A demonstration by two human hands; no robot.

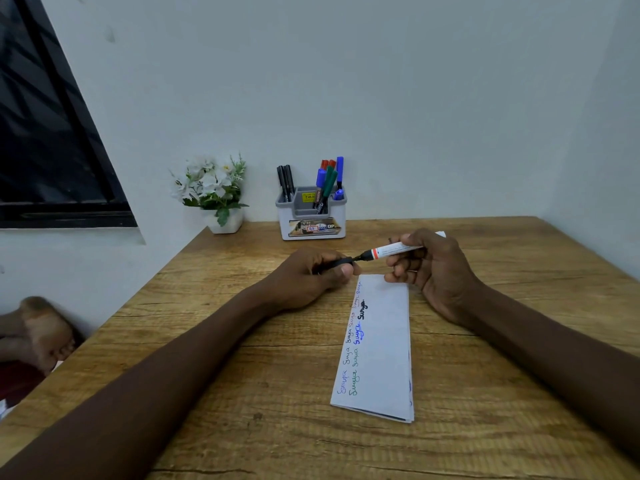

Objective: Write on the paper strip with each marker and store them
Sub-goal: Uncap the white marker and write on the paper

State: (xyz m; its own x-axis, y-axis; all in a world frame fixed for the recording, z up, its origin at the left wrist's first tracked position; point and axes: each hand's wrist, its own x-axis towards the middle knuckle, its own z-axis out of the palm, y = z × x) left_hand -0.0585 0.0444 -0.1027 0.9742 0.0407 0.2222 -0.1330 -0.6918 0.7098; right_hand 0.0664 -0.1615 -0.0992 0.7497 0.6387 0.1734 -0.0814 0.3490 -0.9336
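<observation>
Right now your right hand (436, 268) grips the marker (394, 250) round its white barrel, fingers curled, dark nib end toward your left. Your left hand (311, 275) pinches the black cap (337, 263) btwn thumb and fingers, mouth toward the nib. The relation that counts: marker's long axis runs roughly left-right, dipping slightly toward the cap, and the cap sits nearly on that same line. Nib is at the cap's mouth; can't tell if it's touching, just inside or just clear. So the next move is along that axis only, no twist or lift needed: push the 2 hands together to seat the cap, or draw them apart to free the nib. Which of the 2 is in hand I can't say for sure; a black word sits at the far end of the written rows, so capping looks likelier, imo. The paper strip (381, 341) lies flat on the table (242, 375) just under and nearer you than both hands, long axis running away from you, far end btwn your 2 hands, words in several colours along its left edge. For storing, the holder (311, 216) stands at the back wall, beyond the hands and a bit left of the marker, other markers upright in it; your right hand has the marker, so it makes that reach.
</observation>
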